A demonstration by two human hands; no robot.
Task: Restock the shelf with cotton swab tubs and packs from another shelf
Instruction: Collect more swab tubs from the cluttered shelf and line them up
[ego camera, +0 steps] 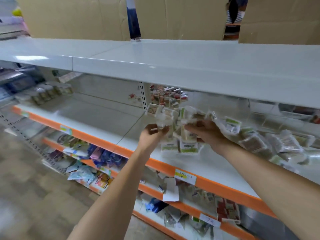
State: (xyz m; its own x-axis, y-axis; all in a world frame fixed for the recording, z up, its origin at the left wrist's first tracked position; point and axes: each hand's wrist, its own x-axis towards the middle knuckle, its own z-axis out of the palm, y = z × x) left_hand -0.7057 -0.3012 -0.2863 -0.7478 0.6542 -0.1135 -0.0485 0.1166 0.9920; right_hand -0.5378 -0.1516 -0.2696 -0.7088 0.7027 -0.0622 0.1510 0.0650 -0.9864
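Both hands, left hand and right hand, hold a blurred, seemingly cotton-swab pack bundle above the shelf.

A bundle of clear plastic cotton swab packs hangs above the middle white metal shelf with the orange front edge, between the left hand at its nine o'clock and the right hand at its three o'clock (both grip it). A heap of more swab packs lies on the same shelf at three o'clock of the right hand. Clear round tubs stand on it far toward ten o'clock. The wide white top shelf runs above, with tall brown cardboard sheets standing behind it.
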